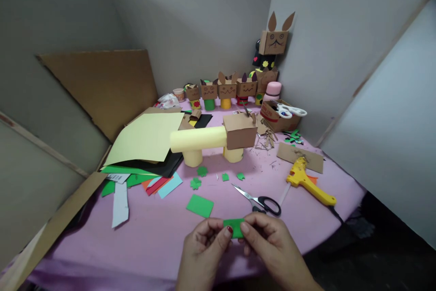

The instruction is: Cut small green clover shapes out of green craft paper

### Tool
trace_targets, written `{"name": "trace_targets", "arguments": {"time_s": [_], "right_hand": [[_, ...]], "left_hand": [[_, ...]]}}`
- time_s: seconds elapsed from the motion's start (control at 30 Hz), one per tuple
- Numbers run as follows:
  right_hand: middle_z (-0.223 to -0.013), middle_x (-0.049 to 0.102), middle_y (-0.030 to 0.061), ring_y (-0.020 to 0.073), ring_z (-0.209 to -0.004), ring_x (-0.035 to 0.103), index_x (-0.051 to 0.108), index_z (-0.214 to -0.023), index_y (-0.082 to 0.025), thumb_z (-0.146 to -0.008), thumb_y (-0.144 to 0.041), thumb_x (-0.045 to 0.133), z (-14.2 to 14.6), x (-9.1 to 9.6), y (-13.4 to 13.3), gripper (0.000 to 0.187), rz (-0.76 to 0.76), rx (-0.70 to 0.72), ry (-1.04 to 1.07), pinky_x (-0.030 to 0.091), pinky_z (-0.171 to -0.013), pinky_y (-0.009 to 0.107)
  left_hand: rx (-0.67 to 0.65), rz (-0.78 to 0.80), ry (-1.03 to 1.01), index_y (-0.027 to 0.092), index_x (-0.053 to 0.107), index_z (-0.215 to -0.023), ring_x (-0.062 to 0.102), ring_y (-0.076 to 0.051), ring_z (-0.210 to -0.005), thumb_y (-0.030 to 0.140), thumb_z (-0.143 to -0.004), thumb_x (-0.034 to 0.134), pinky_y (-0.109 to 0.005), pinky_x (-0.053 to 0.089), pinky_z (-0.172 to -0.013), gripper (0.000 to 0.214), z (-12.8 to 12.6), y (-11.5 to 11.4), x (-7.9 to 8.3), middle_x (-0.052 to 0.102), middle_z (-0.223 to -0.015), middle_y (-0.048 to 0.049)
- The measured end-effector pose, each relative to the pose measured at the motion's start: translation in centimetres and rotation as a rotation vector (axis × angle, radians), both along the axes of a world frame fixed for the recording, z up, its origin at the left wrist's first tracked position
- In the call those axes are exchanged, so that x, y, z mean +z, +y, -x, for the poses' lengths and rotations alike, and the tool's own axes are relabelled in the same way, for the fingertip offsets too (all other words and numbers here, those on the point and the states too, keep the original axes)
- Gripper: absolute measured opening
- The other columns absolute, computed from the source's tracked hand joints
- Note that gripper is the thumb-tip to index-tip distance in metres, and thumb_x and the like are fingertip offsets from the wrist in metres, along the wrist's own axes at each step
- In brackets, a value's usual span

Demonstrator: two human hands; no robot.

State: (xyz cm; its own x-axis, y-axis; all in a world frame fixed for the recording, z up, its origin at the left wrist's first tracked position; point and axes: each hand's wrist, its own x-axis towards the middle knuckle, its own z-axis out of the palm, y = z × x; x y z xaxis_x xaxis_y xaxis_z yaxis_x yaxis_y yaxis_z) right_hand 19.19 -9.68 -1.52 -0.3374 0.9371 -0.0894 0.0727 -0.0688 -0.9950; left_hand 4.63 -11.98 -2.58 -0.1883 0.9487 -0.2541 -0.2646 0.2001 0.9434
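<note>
Between my two hands, low in the view, is a small piece of green paper [235, 226]. My left hand [207, 245] pinches its left end and my right hand [267, 241] pinches its right end. Just beyond lie a green paper rectangle [200, 205] and black-handled scissors [258, 201] with their blades pointing away to the left. Small green cutouts, among them a flower shape [195, 184], are scattered farther back. Behind them stands a cardboard figure with a pale yellow tube body [199, 139], tube legs and a brown box head [240, 131].
A yellow glue gun [308, 184] rests by a cardboard scrap [299, 157] at right. Paper sheets [146, 139] are piled at left. Several box-headed figures [226, 89] line the back, near a cardboard box [279, 118] with white-handled scissors [289, 110]. Grey panels [190, 23] enclose the table.
</note>
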Motion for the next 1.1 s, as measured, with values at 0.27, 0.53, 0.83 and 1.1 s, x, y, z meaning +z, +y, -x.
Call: {"name": "trace_targets", "arguments": {"time_s": [0.27,0.53,0.83,1.1], "right_hand": [[-0.056,0.056,0.001,0.0139,-0.054,0.053,0.059,-0.064,-0.016,-0.088,-0.035,0.05,-0.1,0.2,0.1,0.032,-0.235,-0.032,-0.153,0.04,-0.052,0.023],[-0.063,0.06,0.0027,0.0153,-0.06,0.055,0.063,-0.07,-0.016,-0.089,-0.029,0.049,-0.3,0.0,0.2,0.026,-0.325,-0.045,-0.2,0.041,-0.056,0.024],[-0.067,0.063,0.0037,0.0161,-0.065,0.059,0.064,-0.074,-0.016,-0.089,-0.022,0.049,-0.3,0.2,0.4,0.022,-0.456,-0.012,-0.204,0.043,-0.062,0.026],[-0.069,0.064,0.0032,0.0158,-0.066,0.06,0.066,-0.078,-0.017,-0.088,-0.024,0.053,-0.4,0.3,0.4,0.019,-0.429,-0.012,-0.131,0.045,-0.063,0.024]], "left_hand": [[-0.036,-0.053,0.082,0.017,0.07,-0.066,0.058,-0.016,-0.063,0.033,-0.067,0.073,-0.022,0.044,-0.06,0.016,-0.2,-0.1,1.6,0.067,-0.063,-0.0012],[-0.191,-0.035,0.263,0.016,0.072,-0.065,0.058,-0.016,-0.062,0.027,-0.069,0.068,-0.022,0.044,-0.06,0.012,0.9,0.3,2.2,0.068,-0.062,-0.0023],[-0.338,0.128,0.081,0.016,0.07,-0.059,0.052,-0.011,-0.05,0.048,-0.07,0.066,-0.019,0.038,-0.051,0.035,1.1,0.6,2.3,0.064,-0.052,-0.0006],[-0.358,0.193,-0.091,0.015,0.076,-0.07,0.059,-0.012,-0.054,0.045,-0.061,0.077,-0.017,0.041,-0.051,0.032,1.0,0.5,2.1,0.068,-0.057,-0.0021]]}}
